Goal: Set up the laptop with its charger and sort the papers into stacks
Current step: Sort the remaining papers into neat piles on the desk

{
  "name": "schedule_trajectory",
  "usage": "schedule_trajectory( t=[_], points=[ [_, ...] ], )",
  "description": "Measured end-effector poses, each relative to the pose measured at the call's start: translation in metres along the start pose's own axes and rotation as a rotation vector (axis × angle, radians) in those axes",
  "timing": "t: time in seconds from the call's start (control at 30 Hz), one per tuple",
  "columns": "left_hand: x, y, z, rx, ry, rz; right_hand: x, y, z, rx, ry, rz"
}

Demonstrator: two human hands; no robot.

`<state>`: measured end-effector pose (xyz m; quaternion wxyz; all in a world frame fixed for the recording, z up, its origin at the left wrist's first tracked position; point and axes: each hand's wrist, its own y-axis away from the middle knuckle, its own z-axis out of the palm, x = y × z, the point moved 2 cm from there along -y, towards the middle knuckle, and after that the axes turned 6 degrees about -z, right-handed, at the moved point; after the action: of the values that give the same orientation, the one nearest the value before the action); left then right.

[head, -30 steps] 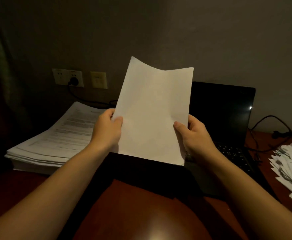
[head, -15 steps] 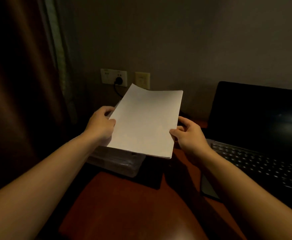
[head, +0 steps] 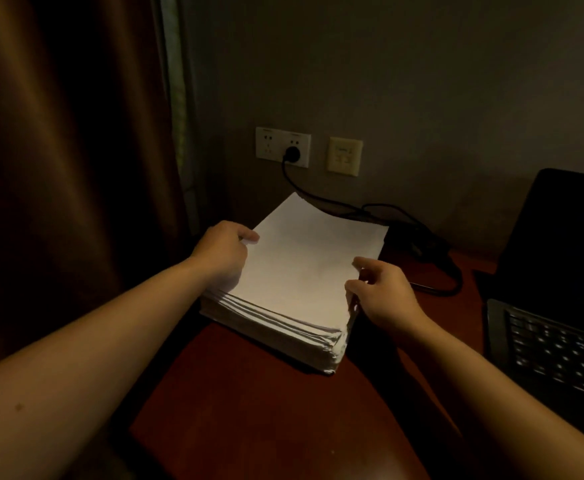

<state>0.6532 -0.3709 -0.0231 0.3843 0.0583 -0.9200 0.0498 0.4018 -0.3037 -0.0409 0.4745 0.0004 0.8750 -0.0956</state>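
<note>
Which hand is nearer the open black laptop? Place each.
Right. The right hand is at the white paper stack's edge facing the open black laptop; the left hand grips the stack's opposite edge.

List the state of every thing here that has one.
Top sheet: on the stack, far corner lifted.
Paper stack: thick, edges uneven.
Laptop: open, screen dark.
Plug: in wall socket.
Left hand: pinches sheet's left edge.
Right hand: at sheet's right edge, grip unclear.
</note>
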Motion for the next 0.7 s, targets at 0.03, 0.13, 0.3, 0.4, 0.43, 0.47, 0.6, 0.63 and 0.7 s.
schedule_trajectory(
  t=[0.03, 0.13, 0.3, 0.4, 0.43, 0.47, 0.6, 0.63, 0.7],
  points=[
    [-0.002, -0.001, 0.001, 0.000, -0.025, 0.007, 0.000, -0.001, 0.002, -0.011, 0.022, -0.017],
    [-0.007, -0.004, 0.002, -0.013, -0.088, 0.032, -0.003, 0.001, 0.006, -0.018, 0.107, -0.074],
    [-0.007, -0.003, 0.008, -0.197, -0.341, 0.202, -0.003, 0.005, 0.008, -0.054, 0.725, -0.164],
    [0.000, 0.006, 0.009, -0.332, -0.386, 0.254, -0.002, 0.006, 0.005, -0.179, 0.706, -0.162],
    [0.005, 0.009, 0.010, -0.349, -0.426, 0.259, -0.001, 0.005, 0.003, -0.217, 0.710, -0.155],
    [0.011, 0.013, 0.011, -0.355, -0.487, 0.266, -0.001, 0.006, 0.000, -0.257, 0.730, -0.152],
    [0.042, 0.032, 0.025, -0.345, -0.755, 0.242, -0.002, 0.014, -0.018, -0.353, 0.806, -0.114],
    [0.051, 0.039, 0.030, -0.351, -0.786, 0.250, 0.000, 0.017, -0.026, -0.327, 0.814, -0.100],
    [0.071, 0.056, 0.042, -0.377, -0.800, 0.298, 0.006, 0.024, -0.046, -0.263, 0.836, -0.062]
  ],
)
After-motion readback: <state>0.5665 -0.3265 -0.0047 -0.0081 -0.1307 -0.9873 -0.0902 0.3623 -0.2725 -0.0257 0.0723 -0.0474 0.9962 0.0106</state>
